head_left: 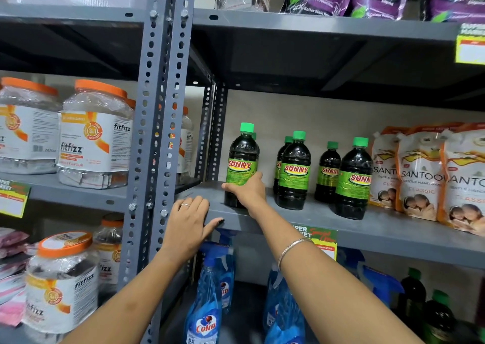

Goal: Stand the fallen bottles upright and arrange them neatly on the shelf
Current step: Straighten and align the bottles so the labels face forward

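Right hand [248,190]: fingers wrapped around lower body of leftmost Sunny bottle [241,165], upright at left end of grey shelf [341,223]. Left hand [187,224]: fingers spread flat on shelf edge, holding nothing. Other Sunny bottles [294,171] upright alongside; Santoor pouches [420,178] right. Store racking.

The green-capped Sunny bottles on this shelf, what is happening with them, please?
A person is tidying them. The right hand has its grip closed on the leftmost dark plastic bottle with a green cap, which stands upright on the grey metal shelf. The left hand rests flat on the shelf edge. The other bottles visible there stand upright.
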`<action>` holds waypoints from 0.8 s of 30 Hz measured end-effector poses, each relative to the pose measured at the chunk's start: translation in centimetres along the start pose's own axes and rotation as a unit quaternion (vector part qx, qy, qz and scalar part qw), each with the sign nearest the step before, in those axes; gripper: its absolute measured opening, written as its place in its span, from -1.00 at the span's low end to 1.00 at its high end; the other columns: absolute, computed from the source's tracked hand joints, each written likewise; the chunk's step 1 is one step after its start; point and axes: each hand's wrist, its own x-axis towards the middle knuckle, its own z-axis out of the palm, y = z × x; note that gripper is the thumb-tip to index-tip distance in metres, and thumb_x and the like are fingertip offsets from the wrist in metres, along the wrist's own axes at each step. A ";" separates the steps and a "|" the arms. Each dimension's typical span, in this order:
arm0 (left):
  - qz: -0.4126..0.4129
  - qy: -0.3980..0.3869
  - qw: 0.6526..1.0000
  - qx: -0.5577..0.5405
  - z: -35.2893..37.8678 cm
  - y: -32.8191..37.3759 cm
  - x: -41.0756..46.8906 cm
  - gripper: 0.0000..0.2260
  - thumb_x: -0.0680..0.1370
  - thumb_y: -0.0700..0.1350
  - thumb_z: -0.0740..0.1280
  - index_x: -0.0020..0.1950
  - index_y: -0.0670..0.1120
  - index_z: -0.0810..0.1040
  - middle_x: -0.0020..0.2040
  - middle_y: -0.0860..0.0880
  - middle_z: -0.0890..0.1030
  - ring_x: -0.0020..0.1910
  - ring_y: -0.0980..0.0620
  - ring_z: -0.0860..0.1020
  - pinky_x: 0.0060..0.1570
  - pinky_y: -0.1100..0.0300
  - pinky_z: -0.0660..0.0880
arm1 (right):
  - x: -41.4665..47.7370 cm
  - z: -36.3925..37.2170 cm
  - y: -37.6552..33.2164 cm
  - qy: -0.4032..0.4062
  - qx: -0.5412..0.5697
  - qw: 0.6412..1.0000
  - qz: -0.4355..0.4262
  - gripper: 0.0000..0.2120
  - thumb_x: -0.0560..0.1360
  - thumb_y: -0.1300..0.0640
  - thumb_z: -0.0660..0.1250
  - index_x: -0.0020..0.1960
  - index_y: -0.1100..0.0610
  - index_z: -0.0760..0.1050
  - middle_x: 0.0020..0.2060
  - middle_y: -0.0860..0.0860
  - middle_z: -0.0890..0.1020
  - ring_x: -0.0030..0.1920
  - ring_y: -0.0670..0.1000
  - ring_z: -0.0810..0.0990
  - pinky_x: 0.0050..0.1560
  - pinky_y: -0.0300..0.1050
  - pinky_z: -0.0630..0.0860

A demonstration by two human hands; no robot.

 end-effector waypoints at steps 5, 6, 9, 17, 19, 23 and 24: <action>-0.001 0.001 1.000 0.001 0.0 0.1 -0.1 -0.36 0.57 0.27 -0.20 -0.16 -0.14 0.49 -0.25 -0.07 0.54 -0.27 -0.10 0.51 -0.15 0.09 0.25 | -0.3 -0.4 0.2 0.009 -0.010 1.000 -0.011 -0.24 0.32 -0.04 0.53 0.34 0.20 0.21 0.26 0.13 0.50 0.24 0.18 0.51 0.18 0.06 0.51; -0.001 0.002 1.000 0.002 0.0 0.1 0.0 -0.36 0.58 0.27 -0.20 -0.16 -0.14 0.49 -0.25 -0.07 0.54 -0.27 -0.10 0.51 -0.15 0.09 0.25 | -0.4 -0.4 0.3 0.014 -0.014 1.000 -0.013 -0.25 0.32 -0.04 0.52 0.33 0.19 0.22 0.25 0.13 0.51 0.22 0.18 0.52 0.15 0.05 0.52; -0.001 0.002 1.000 0.006 0.0 0.0 0.1 -0.37 0.58 0.26 -0.19 -0.17 -0.14 0.49 -0.26 -0.08 0.53 -0.29 -0.11 0.51 -0.15 0.09 0.24 | -0.5 -0.4 0.4 0.010 -0.031 0.999 -0.021 -0.22 0.31 -0.10 0.51 0.34 0.19 0.21 0.25 0.12 0.51 0.22 0.17 0.52 0.14 0.06 0.53; 0.002 0.012 1.000 0.004 0.2 0.0 -0.1 -0.39 0.58 0.25 -0.17 -0.17 -0.14 0.48 -0.26 -0.09 0.52 -0.29 -0.12 0.50 -0.16 0.10 0.25 | -0.6 -4.2 -0.1 0.233 0.044 0.965 -0.109 -0.54 0.51 -0.15 0.24 0.23 0.18 0.33 0.19 0.09 0.47 0.20 0.10 0.44 -0.06 -0.14 0.35; 0.001 0.014 1.000 0.002 0.3 0.0 -0.1 -0.39 0.58 0.26 -0.17 -0.17 -0.15 0.48 -0.26 -0.09 0.53 -0.28 -0.12 0.51 -0.15 0.09 0.26 | 0.2 -5.5 0.5 0.334 0.017 0.939 -0.079 -0.59 0.50 0.00 0.31 0.24 0.19 0.33 0.25 0.12 0.43 0.26 0.11 0.36 0.09 -0.09 0.36; 0.001 0.022 1.000 0.004 0.2 0.0 -0.1 -0.40 0.58 0.25 -0.16 -0.17 -0.15 0.48 -0.26 -0.09 0.54 -0.29 -0.12 0.51 -0.16 0.09 0.25 | 2.0 -6.9 2.2 0.246 -0.038 0.967 0.058 -0.23 0.37 -0.02 0.48 0.40 0.22 0.17 0.38 0.17 0.29 0.38 0.17 0.26 0.31 0.06 0.32; 0.003 0.023 1.000 0.004 0.2 0.1 0.0 -0.40 0.58 0.25 -0.16 -0.16 -0.15 0.48 -0.26 -0.09 0.54 -0.29 -0.12 0.51 -0.16 0.08 0.25 | 2.2 -7.1 2.5 0.212 -0.034 0.974 0.076 -0.17 0.35 -0.02 0.50 0.42 0.22 0.13 0.39 0.19 0.27 0.40 0.19 0.26 0.31 0.08 0.33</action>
